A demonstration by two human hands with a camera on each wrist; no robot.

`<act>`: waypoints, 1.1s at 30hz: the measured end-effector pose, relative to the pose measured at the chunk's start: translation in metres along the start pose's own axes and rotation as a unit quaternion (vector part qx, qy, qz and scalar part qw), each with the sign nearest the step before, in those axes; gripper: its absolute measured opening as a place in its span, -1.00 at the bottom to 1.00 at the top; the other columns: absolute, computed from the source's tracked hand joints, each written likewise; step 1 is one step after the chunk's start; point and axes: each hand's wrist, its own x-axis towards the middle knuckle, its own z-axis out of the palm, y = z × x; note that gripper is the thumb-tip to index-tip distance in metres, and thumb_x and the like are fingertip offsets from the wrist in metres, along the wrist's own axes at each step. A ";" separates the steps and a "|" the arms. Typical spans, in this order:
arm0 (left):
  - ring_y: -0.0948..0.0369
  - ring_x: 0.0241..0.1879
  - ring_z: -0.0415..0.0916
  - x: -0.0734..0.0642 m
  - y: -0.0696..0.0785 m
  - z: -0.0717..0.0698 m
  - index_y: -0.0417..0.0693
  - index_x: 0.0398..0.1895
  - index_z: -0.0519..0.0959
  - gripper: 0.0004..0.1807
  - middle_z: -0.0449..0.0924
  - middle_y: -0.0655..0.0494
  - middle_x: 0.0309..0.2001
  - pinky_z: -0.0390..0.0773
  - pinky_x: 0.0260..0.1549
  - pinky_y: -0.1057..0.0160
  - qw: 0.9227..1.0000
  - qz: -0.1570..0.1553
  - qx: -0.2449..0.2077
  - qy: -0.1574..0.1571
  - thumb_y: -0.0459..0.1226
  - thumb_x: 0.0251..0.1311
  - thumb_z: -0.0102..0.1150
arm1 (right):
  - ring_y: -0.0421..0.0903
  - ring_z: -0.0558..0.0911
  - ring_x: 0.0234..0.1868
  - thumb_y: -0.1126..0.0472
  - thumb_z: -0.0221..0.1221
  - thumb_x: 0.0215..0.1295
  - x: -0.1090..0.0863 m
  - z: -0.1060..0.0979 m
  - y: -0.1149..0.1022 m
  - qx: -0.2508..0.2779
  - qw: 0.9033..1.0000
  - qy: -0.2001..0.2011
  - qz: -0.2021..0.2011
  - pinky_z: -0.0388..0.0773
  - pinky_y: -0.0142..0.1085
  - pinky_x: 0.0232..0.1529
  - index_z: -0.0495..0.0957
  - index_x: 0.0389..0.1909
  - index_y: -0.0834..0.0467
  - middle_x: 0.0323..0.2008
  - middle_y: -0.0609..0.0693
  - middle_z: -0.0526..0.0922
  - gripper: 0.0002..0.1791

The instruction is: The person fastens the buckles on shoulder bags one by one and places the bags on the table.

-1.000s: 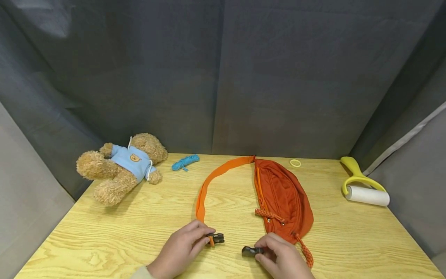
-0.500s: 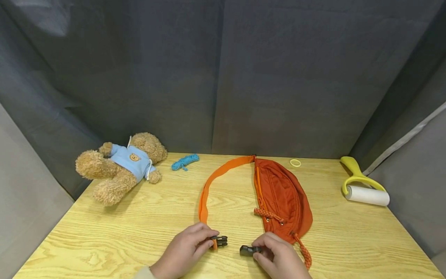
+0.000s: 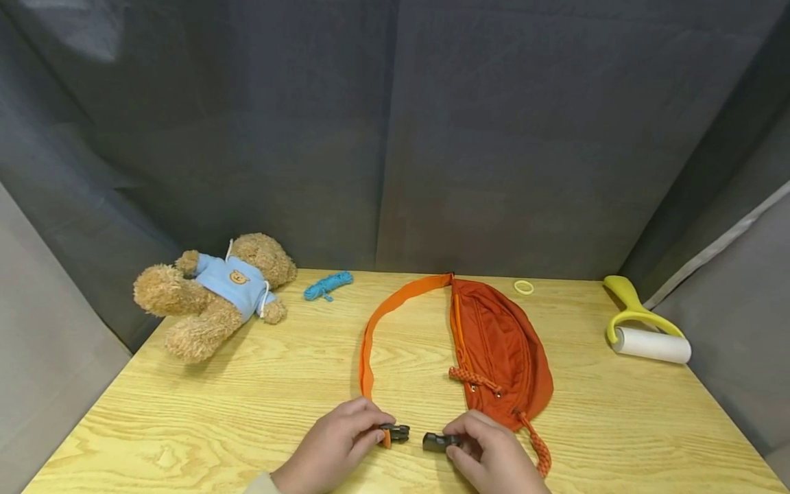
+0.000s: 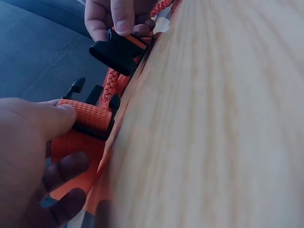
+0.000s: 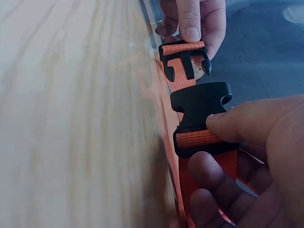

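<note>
An orange-red waist bag (image 3: 509, 350) lies on the table, its orange strap (image 3: 370, 336) curving round to the left. My left hand (image 3: 339, 442) pinches the pronged half of a black buckle (image 3: 398, 433) at the strap's end. The socket half of the buckle (image 3: 435, 442) is pinched by my right hand (image 3: 494, 453), just in front of the bag. The two halves face each other with a small gap between them. In the right wrist view the prongs (image 5: 186, 66) point at the socket's mouth (image 5: 202, 92), apart from it.
A teddy bear (image 3: 228, 295) in a blue hoodie lies at the back left, beside a bundle of blue cord (image 3: 328, 285). Behind the bag is a small yellow ring (image 3: 523, 287). A yellow-handled lint roller (image 3: 651, 344) sits at the right edge, and dark curtains stand behind.
My left hand has moved slightly right with the pronged half, and the strap has shifted along. My right hand has edged left, so the gap between the buckle halves is narrower.
</note>
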 end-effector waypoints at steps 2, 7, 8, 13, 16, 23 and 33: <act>0.50 -0.33 0.40 0.000 0.000 0.000 0.15 0.07 0.67 -0.77 0.54 0.40 -0.12 0.49 -0.40 0.47 1.000 -0.002 0.005 -0.005 -0.20 0.46 0.12 | -0.37 0.42 -0.46 0.33 0.40 0.16 0.000 0.000 0.000 0.000 1.000 -0.004 0.004 0.46 -0.42 -0.49 0.63 -0.30 -0.10 -0.41 -0.30 0.48 -0.75; 0.51 -0.34 0.39 0.000 0.001 0.002 0.16 0.03 0.66 -0.80 0.53 0.41 -0.14 0.49 -0.39 0.48 1.000 0.002 0.011 -0.007 -0.20 0.45 0.13 | -0.36 0.42 -0.46 0.33 0.38 0.18 0.001 -0.001 -0.001 0.002 1.000 -0.014 0.015 0.45 -0.42 -0.49 0.63 -0.30 -0.10 -0.41 -0.29 0.49 -0.76; 0.51 -0.33 0.39 0.001 0.001 0.002 0.16 0.02 0.66 -0.81 0.53 0.41 -0.14 0.50 -0.38 0.48 1.000 0.004 0.009 -0.007 -0.20 0.45 0.13 | -0.36 0.42 -0.46 0.33 0.38 0.18 0.001 -0.001 -0.001 0.002 1.000 -0.015 0.017 0.45 -0.42 -0.49 0.63 -0.30 -0.10 -0.41 -0.29 0.49 -0.76; 0.52 -0.29 0.41 0.002 0.001 0.004 0.17 0.00 0.66 -0.82 0.53 0.41 -0.15 0.53 -0.33 0.48 1.000 0.011 0.003 -0.010 -0.20 0.46 0.11 | -0.36 0.42 -0.45 0.33 0.38 0.18 0.002 -0.001 -0.002 0.002 1.000 -0.019 0.023 0.45 -0.42 -0.47 0.63 -0.30 -0.09 -0.40 -0.28 0.49 -0.77; 0.51 -0.26 0.43 0.002 0.002 0.005 0.18 0.01 0.65 -0.82 0.53 0.40 -0.13 0.53 -0.31 0.47 1.000 0.012 0.001 -0.012 -0.20 0.46 0.10 | -0.36 0.42 -0.45 0.32 0.37 0.19 0.002 -0.001 -0.003 0.003 0.999 -0.022 0.026 0.45 -0.42 -0.47 0.63 -0.30 -0.09 -0.40 -0.28 0.50 -0.78; 0.49 -0.20 0.48 0.004 0.004 0.006 0.20 0.02 0.64 -0.82 0.55 0.39 -0.10 0.56 -0.25 0.44 1.000 0.020 -0.005 -0.014 -0.20 0.47 0.10 | -0.36 0.43 -0.45 0.32 0.38 0.19 0.003 0.000 -0.004 -0.001 0.999 -0.023 0.027 0.45 -0.42 -0.46 0.63 -0.29 -0.09 -0.39 -0.29 0.50 -0.78; 0.48 -0.17 0.49 0.005 0.007 0.008 0.24 0.01 0.63 -0.82 0.55 0.41 -0.10 0.57 -0.23 0.42 1.000 0.011 -0.009 -0.024 -0.15 0.48 0.08 | -0.36 0.43 -0.44 0.31 0.39 0.19 0.003 0.000 -0.004 0.003 0.999 -0.026 0.033 0.45 -0.42 -0.45 0.64 -0.28 -0.07 -0.39 -0.28 0.51 -0.79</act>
